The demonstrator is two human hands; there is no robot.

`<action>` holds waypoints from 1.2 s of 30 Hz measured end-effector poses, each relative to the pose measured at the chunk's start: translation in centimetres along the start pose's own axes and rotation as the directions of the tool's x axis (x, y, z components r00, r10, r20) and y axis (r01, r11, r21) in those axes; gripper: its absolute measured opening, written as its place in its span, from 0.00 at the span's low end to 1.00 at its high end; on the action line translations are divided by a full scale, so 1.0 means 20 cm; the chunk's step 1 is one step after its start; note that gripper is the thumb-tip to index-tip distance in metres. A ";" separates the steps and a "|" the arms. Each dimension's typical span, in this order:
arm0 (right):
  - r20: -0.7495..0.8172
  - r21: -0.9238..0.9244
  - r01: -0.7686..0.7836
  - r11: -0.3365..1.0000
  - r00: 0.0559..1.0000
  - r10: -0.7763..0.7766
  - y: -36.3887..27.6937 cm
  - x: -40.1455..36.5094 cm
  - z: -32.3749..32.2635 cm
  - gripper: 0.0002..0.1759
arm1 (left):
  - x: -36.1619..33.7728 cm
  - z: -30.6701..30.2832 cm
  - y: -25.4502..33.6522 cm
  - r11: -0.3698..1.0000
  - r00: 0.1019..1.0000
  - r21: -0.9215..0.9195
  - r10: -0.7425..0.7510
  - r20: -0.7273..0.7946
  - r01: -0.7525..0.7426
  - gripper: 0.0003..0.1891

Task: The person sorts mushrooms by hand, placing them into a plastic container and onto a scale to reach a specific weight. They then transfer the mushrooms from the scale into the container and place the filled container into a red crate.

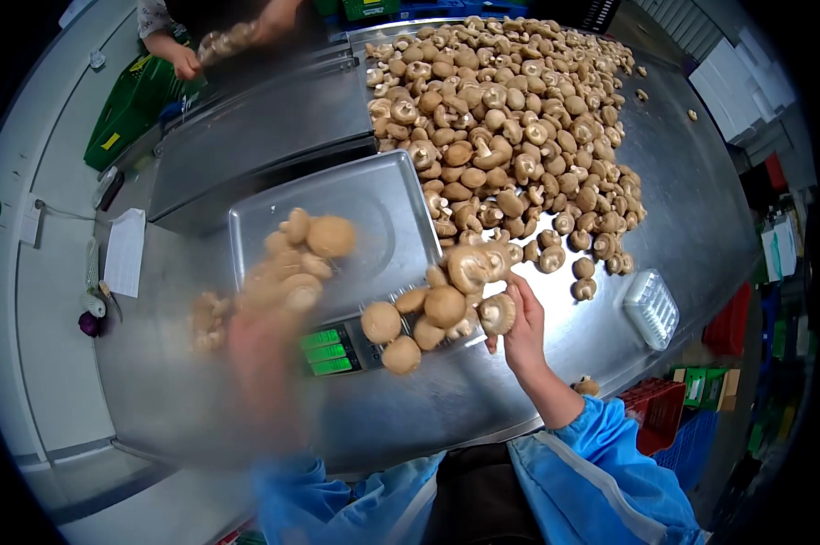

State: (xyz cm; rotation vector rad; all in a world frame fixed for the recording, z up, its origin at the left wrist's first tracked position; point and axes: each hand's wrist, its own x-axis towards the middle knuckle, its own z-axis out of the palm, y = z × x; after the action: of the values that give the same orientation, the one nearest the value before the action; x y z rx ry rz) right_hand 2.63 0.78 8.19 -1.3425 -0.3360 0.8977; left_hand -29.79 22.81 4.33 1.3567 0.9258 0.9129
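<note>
My right hand (525, 327) is closed at the right end of a clear plastic tray heaped with shiitake mushrooms (444, 307), held over the front edge of a weighing scale. Only bits of the tray show under the mushrooms. My left hand (266, 350) is smeared by motion at the scale's left front, and its fingers cannot be made out. Blurred mushrooms (287, 263) lie just beyond it, over the metal scale pan (382, 182). More blurred mushrooms (210, 320) show to its left. The scale's green display (326, 352) is lit between my hands.
A large pile of shiitake (519, 118) covers the back right of the steel table (691, 200). Clear plastic trays (651, 309) sit at the right. Left are a paper sheet (124, 252) and a green crate (128, 113). Across the table, another person's hands (187, 64) hold mushrooms.
</note>
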 end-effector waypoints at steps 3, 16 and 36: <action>-0.025 0.020 -0.045 0.999 0.999 0.045 -0.02 0.09 0.12 0.21 | -0.01 0.07 0.19 0.985 0.993 -0.158 -0.077 -0.086 0.063 0.25; 0.149 -0.272 -0.034 0.962 0.986 0.077 0.10 0.29 0.40 0.20 | 0.52 -0.23 0.24 0.877 0.998 -0.478 0.001 -0.069 -0.034 0.21; 0.137 -0.786 0.196 0.587 0.980 -0.144 0.02 -0.03 -0.20 0.15 | 1.05 -0.29 0.16 0.737 0.892 -0.676 -0.318 -0.320 0.020 0.17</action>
State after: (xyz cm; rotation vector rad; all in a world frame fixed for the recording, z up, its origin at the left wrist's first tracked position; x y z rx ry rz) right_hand 4.87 -2.56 7.11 -2.0705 -0.9936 0.6204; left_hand -27.31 44.57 7.20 0.4506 0.9009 1.2606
